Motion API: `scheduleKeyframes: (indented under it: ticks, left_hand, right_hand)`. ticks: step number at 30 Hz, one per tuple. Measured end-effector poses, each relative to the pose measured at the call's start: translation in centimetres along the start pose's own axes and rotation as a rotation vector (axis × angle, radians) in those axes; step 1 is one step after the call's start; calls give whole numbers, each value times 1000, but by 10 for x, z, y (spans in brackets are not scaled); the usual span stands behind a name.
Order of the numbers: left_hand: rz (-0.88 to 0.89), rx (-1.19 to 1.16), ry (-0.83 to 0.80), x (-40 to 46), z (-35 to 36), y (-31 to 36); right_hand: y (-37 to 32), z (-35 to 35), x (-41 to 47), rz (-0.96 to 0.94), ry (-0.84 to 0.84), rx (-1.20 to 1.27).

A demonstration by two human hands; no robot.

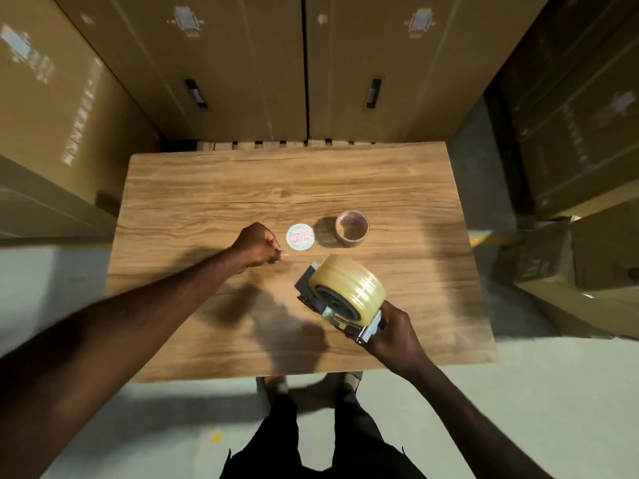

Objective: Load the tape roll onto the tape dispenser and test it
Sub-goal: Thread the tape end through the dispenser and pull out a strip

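Note:
A thick clear tape roll (pixel 349 286) sits on the wheel of a grey metal tape dispenser (pixel 311 292), held tilted just above the wooden table (pixel 207 202). My right hand (pixel 394 337) grips the dispenser's handle end at the near right. My left hand (pixel 257 247) hovers over the table's middle, fingers curled shut, thumb and forefinger pinched; I cannot tell whether anything is between them. An empty brown cardboard tape core (pixel 352 228) stands behind the dispenser. A round white label disc (pixel 300 238) lies flat between my left hand and the core.
Tall cardboard boxes (pixel 221 63) wall in the table at the back, left and right. A lower box (pixel 587 271) sits on the floor at the right. My legs and feet (pixel 276 385) are under the table's near edge, on a pale floor.

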State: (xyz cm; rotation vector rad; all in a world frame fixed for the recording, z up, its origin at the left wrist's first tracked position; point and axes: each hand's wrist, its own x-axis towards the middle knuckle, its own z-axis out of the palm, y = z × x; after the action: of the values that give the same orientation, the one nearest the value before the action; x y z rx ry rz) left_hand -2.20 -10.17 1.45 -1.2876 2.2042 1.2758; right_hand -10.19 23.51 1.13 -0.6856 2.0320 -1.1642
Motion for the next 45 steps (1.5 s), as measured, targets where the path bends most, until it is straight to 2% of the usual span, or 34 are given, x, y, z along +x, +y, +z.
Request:
scheduleKeyframes:
  ticks: [4,9,13,17,21,24,26,31,37,45]
  left_hand:
    - [72,70,85,20,18,-11]
    - [98,121,86,42,37,-32]
    - [187,197,89,53,48,-47]
    - [272,412,101,46,53,-54]
    - [327,645,266,36,67,-63]
    - [255,654,291,38,67,-68]
    - [272,702,292,41,65,-72]
    - [290,730,193,50,68,-97]
    - [363,735,280,53,76,-113]
    - [385,739,307,55,78,-119]
  right_hand:
    - [7,18,4,11,40,18]
    - [15,36,10,2,43,-1]
    - [22,46,13,-5,36,-16]
    - [21,52,13,-7,38,-9]
    - [29,57,14,29,40,9]
    - [33,60,13,51,42,30]
    - [33,62,14,46,47,31]
    - [34,61,13,63,36,21]
    - [43,60,12,74,18,6]
    - [56,61,13,52,-8,-31]
